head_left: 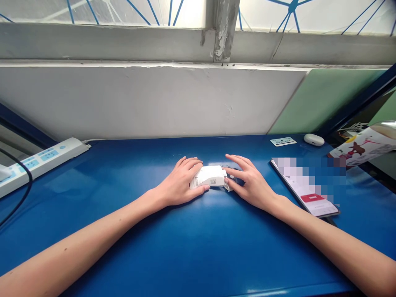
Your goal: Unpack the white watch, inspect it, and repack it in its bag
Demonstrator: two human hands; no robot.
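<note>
A box (212, 176) sits around the middle of the desk (179, 247), between the hands, the left hand (184, 181) at its left end, the right hand (250, 181) at its right. Over to the right lies a phone (300, 185), a card (283, 142) just beyond its far end and an earbud case (314, 140) right of that card. A power strip (46, 161) lies along the left side. Behind the desk stands the wall (154, 101), windows (105, 12) above.

Power strip (46, 159), left: cut by the frame's edge. Box (212, 176), centre: left end covered by the left hand (184, 181). Phone (305, 189), right: screen partly pixelated. Card (283, 141), right: print illegibly small.
</note>
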